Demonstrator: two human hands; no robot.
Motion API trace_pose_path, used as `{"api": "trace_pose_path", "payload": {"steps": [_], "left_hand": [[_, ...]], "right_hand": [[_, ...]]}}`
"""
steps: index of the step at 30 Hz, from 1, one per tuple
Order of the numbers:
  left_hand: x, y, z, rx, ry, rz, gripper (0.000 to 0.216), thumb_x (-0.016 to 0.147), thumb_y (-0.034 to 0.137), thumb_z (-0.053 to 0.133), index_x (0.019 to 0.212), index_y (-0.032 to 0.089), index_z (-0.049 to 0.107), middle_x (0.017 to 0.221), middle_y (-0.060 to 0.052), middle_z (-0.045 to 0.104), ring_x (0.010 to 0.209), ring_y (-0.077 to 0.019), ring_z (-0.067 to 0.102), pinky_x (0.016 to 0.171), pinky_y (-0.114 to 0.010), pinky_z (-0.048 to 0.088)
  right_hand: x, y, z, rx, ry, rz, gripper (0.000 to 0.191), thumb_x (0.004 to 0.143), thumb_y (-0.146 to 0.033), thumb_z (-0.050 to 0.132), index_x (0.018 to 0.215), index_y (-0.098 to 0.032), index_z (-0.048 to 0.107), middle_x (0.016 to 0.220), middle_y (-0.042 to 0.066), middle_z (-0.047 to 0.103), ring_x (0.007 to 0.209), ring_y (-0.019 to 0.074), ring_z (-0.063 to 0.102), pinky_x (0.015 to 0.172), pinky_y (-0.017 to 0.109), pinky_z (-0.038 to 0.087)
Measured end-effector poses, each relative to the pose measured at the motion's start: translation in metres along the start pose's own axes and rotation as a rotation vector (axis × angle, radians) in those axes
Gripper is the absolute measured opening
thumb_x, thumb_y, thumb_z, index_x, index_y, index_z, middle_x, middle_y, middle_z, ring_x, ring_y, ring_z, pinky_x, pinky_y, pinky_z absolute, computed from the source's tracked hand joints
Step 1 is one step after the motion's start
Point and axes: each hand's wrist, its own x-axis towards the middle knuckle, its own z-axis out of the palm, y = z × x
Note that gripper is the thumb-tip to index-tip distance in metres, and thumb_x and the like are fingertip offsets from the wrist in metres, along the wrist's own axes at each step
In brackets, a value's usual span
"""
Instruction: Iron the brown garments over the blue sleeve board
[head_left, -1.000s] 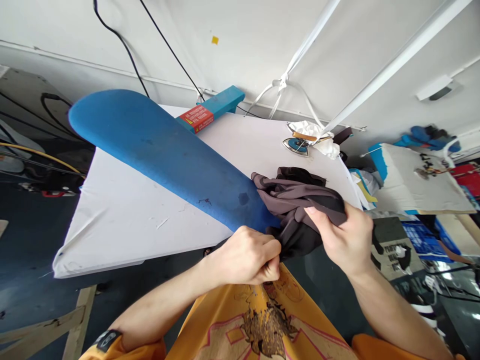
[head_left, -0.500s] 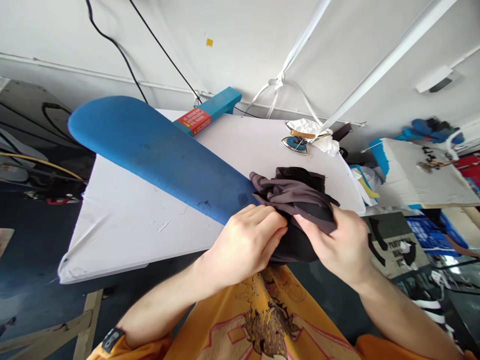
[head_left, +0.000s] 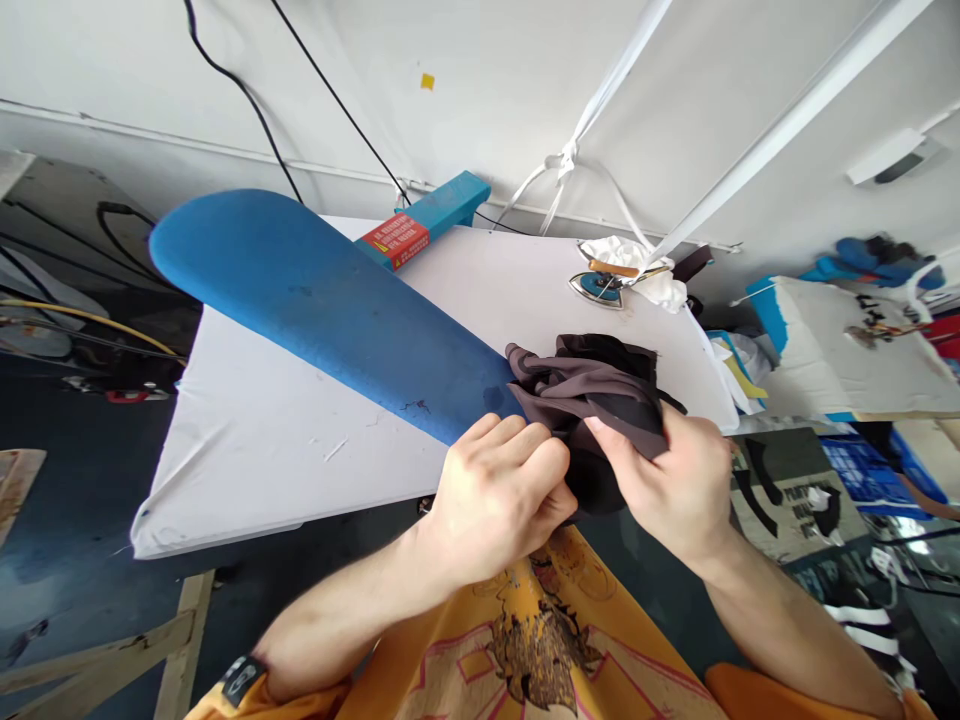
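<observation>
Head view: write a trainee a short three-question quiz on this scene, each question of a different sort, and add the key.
1. True or false: the iron is apart from both the left hand and the right hand.

2. Where is the dark cloth in relation to the blue padded board?
A) At the board's rounded end
B) By the hands, away from the rounded end
C) Beneath the iron

3. Fill in the colour: the label on the teal bar is mainly ____.

Key: 1. True. 2. B. 3. Red.
</observation>
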Motion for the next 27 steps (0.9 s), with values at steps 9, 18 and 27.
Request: {"api": "trace_pose_path", "payload": {"steps": [9, 18, 27], "left_hand": [[-0.005, -0.003, 0.014, -0.322, 0.088, -0.104, 0.021, 0.089, 0.006, 0.051, 0.076, 0.021, 0.046, 0.066, 0.005, 0.049, 0.06, -0.0094, 0.043, 0.057, -0.025, 0.038], [-0.01, -0.021, 0.005, -0.252, -0.036, -0.094, 0.007, 0.102, 0.023, 0.056, 0.107, 0.019, 0.054, 0.088, -0.002, 0.065, 0.076, -0.0126, 0.061, 0.067, -0.025, 0.052], [-0.006, -0.007, 0.012, -0.236, -0.057, -0.152, 0.022, 0.098, 0.014, 0.048, 0.078, 0.022, 0.044, 0.066, 0.002, 0.05, 0.061, -0.0122, 0.044, 0.057, -0.027, 0.037]], "right_hand": [[-0.005, 0.005, 0.007, 0.044, 0.125, 0.022, 0.018, 0.091, -0.032, 0.067, 0.097, -0.021, 0.079, 0.073, 0.008, 0.075, 0.058, 0.022, 0.07, 0.055, 0.029, 0.056], [-0.011, 0.011, -0.002, 0.046, 0.122, 0.049, 0.015, 0.089, -0.032, 0.068, 0.09, -0.021, 0.078, 0.071, 0.008, 0.075, 0.062, 0.0243, 0.073, 0.055, 0.029, 0.058], [-0.012, 0.005, -0.001, -0.07, 0.166, 0.041, 0.017, 0.091, -0.035, 0.067, 0.085, -0.022, 0.076, 0.062, 0.007, 0.07, 0.051, 0.0218, 0.066, 0.049, 0.029, 0.053]]}}
